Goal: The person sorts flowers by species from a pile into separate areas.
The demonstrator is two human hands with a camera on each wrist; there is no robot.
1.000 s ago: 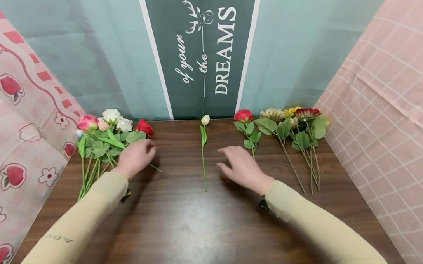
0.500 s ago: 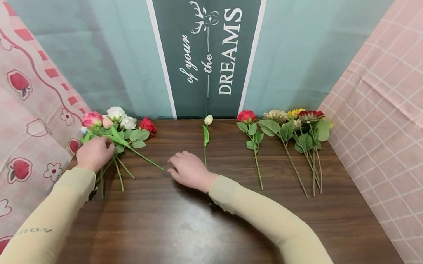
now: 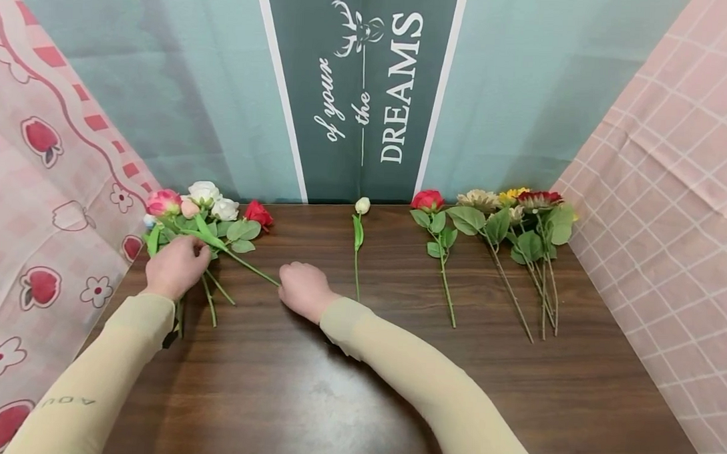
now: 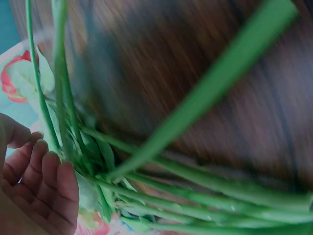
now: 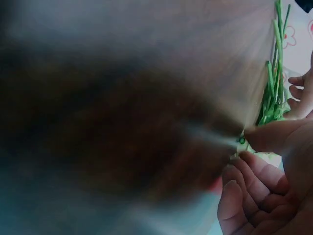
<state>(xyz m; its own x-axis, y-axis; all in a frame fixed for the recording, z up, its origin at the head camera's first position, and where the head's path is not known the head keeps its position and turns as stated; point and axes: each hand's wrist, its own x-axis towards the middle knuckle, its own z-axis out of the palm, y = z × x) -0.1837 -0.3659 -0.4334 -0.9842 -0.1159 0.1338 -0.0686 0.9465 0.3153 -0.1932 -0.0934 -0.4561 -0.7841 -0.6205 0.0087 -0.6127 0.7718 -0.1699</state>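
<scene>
On the dark wooden table [image 3: 346,387], at the back left, lies a bunch of pink, white and red flowers [image 3: 202,201]. My left hand [image 3: 178,266] lies over its green stems [image 4: 161,196], fingers [image 4: 49,181] curled round them. A red rose [image 3: 258,213] at the right of the bunch has a long stem [image 3: 250,268] slanting toward me. My right hand [image 3: 289,288] is at that stem's lower end. In the right wrist view the thumb [image 5: 271,134] and curled fingers [image 5: 244,196] pinch the stem tip [image 5: 241,141].
A single white bud [image 3: 362,205] on a thin stem lies mid-table. Right of it lie another red rose [image 3: 427,200] and a group of sunflower-like stems [image 3: 522,222]. A green banner [image 3: 368,87] stands behind. Pink cloths [image 3: 670,218] flank both sides.
My right hand swept left across the table from near the middle bud to the red rose's stem end. My left hand moved left onto the bunch's stems.
</scene>
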